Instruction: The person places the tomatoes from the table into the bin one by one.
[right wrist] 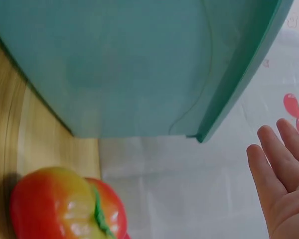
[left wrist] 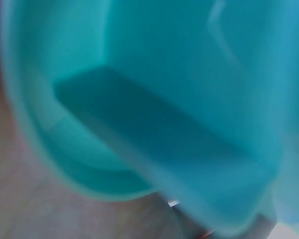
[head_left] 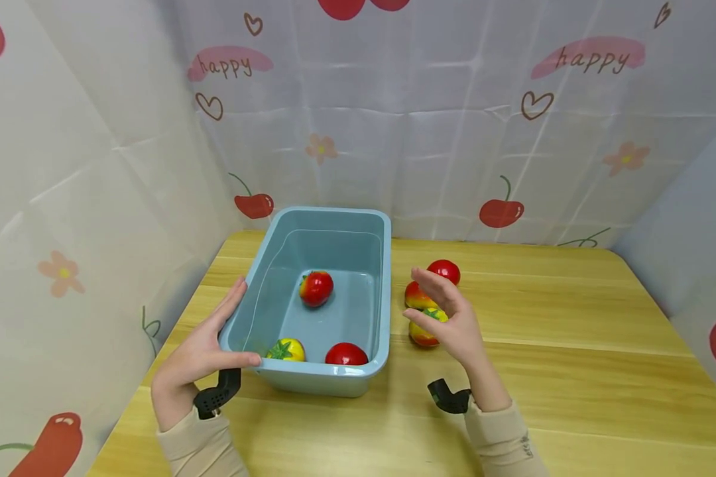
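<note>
A light blue plastic bin stands on the table's left half. My left hand rests against its near left corner, fingers straight along the outer left wall and thumb along the near rim. Inside lie a red tomato, a yellow one with a green star-shaped top, and another red tomato partly hidden by the near rim. Right of the bin, three tomatoes sit in a row, the nearest being a yellow-red tomato. My right hand hovers over them, thumb and fingers apart, holding nothing.
The wooden table extends to the right. A white curtain with cherries and hearts hangs behind it, and more printed cloth closes in both sides. Each wrist carries a black camera mount.
</note>
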### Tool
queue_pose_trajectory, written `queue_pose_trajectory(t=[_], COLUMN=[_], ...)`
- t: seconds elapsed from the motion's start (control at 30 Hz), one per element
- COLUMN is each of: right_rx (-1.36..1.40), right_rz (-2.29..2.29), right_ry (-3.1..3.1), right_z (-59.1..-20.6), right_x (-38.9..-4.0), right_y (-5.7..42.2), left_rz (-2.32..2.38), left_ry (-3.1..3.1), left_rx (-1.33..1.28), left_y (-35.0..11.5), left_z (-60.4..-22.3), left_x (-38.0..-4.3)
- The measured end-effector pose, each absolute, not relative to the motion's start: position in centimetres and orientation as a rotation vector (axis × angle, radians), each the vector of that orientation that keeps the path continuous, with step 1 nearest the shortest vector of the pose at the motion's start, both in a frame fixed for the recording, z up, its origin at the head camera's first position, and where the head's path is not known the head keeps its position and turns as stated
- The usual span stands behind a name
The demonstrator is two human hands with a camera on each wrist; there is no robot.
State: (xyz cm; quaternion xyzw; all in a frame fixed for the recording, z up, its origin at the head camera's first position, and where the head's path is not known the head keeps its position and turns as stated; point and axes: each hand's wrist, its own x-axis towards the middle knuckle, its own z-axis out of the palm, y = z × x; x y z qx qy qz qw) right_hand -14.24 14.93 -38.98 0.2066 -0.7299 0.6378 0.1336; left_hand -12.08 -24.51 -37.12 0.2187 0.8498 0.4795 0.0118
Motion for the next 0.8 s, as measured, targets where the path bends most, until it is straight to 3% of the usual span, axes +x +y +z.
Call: queue_pose_trajectory(t=[0.8], right_rx=[0.312], right_rz=[1.845], right_ry=[-2.302], right_z=[-41.6], right_x=[-15.1], right_y=[17.8], left_rz=[1.541], left_ry=[2.611], left_rx=[0.699], left_y=[-24.5], left_z=[-37.0], left_x=[-12.2])
